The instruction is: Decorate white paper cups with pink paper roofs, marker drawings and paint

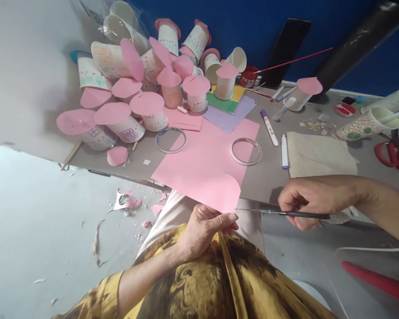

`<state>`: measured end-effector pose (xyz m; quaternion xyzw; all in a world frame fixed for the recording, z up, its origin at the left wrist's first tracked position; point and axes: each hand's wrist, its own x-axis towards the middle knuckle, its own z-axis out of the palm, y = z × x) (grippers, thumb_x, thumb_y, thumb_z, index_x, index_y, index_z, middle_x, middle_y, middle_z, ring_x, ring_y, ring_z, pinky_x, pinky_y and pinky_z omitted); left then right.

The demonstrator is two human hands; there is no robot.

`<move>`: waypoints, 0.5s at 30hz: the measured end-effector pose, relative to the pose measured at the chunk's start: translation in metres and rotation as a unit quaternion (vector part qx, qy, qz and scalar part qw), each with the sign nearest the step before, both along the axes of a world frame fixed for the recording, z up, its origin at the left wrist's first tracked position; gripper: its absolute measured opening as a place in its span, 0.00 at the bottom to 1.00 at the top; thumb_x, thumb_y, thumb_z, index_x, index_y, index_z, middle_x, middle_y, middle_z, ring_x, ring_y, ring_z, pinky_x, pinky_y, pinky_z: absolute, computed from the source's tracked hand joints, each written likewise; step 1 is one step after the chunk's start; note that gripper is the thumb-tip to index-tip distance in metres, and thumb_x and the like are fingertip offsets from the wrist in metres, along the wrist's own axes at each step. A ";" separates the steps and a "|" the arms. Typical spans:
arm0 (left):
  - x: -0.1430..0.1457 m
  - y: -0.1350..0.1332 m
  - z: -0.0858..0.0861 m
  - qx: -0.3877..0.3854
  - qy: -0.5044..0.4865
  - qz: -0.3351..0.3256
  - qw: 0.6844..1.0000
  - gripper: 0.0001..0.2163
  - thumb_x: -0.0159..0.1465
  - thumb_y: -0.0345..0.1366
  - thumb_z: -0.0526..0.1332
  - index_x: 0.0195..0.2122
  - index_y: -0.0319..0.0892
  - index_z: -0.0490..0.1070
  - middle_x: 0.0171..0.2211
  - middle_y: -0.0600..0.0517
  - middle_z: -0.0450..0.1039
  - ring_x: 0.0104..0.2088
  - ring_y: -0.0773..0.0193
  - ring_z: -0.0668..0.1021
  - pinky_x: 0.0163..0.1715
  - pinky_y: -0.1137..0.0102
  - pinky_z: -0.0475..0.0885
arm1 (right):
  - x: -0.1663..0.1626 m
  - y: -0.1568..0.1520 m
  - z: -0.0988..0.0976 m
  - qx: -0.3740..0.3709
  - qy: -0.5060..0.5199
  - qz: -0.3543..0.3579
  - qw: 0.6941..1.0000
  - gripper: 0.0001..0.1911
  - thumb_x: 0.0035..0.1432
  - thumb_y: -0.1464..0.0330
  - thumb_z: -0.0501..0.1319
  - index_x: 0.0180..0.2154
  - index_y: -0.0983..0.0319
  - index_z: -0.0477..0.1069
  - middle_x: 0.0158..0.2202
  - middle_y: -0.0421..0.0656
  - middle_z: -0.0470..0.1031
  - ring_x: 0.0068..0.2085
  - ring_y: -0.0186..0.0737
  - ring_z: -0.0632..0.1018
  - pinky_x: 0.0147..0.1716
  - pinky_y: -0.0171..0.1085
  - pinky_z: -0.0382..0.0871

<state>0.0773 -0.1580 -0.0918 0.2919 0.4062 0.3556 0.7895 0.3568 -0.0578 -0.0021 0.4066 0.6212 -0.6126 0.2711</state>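
Observation:
My left hand (210,225) is closed at the near edge of a piece of pink paper (223,191), thumb on top. The piece has a rounded right side and overhangs the table edge above my lap. My right hand (307,203) grips a slim black-handled tool (287,213) that looks like a fine paintbrush. Its thin tip points left and reaches the paper's lower right corner, near my left thumb. Behind lies a larger pink sheet (204,148), with one tape ring (260,153) on its right side and another tape ring (157,142) at its left.
Paper cups with pink paper tops (148,104) crowd the table's back left. Markers (269,127), a beige cloth (321,155), a patterned cup (355,128) and red-handled scissors (390,157) lie to the right. Paper scraps (128,200) litter the floor. A blue wall stands behind.

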 end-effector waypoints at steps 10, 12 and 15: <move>-0.003 -0.005 -0.001 0.006 -0.008 -0.003 1.000 0.14 0.59 0.45 0.75 0.27 0.38 0.83 0.24 0.49 0.80 0.25 0.67 0.76 0.31 0.70 0.71 | -0.026 0.026 0.006 0.002 -0.006 0.048 0.999 0.18 0.49 0.56 0.71 0.21 0.62 0.73 0.19 0.37 0.74 0.22 0.31 0.69 0.22 0.31 0.55; -0.003 -0.004 -0.001 0.003 -0.007 -0.006 1.000 0.14 0.59 0.45 0.75 0.27 0.38 0.83 0.24 0.49 0.80 0.25 0.66 0.77 0.31 0.70 0.72 | -0.030 0.032 0.007 0.004 -0.005 0.059 0.998 0.18 0.49 0.56 0.71 0.21 0.62 0.74 0.19 0.37 0.74 0.22 0.31 0.69 0.21 0.31 0.54; -0.003 -0.003 0.000 0.002 -0.008 -0.007 1.000 0.14 0.58 0.45 0.75 0.27 0.38 0.83 0.24 0.49 0.81 0.25 0.66 0.77 0.32 0.70 0.74 | -0.031 0.038 0.006 0.003 0.002 0.076 0.997 0.18 0.50 0.56 0.71 0.21 0.62 0.74 0.18 0.38 0.74 0.22 0.30 0.69 0.21 0.31 0.53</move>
